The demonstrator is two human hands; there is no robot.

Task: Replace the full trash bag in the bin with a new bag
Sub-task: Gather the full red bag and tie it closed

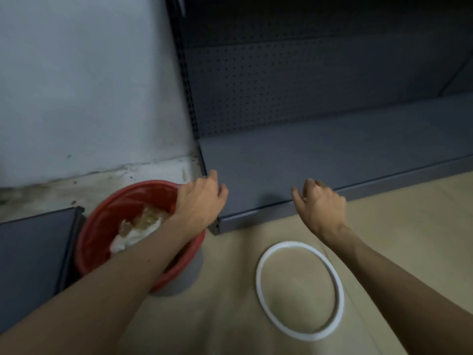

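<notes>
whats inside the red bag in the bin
Inside the red bag: crumpled white and clear brownish trash. The left forearm covers part of it; anything deeper is hidden.

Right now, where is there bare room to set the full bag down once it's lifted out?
The tan floor between the red-lined bin and the white ring is bare, as is the grey shelf ahead. It is crowded on the left, where the bin sits tight against a grey panel.

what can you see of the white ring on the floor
The ring is a thin white hoop, smooth and plastic-looking, round and unbroken. It lies flat on the tan floor, which shows through its open middle. It sits to the right of the red-lined bin and just in front of the grey shelf base, apart from both. Nothing touches it; the right hand is above and beyond it, empty.
</notes>
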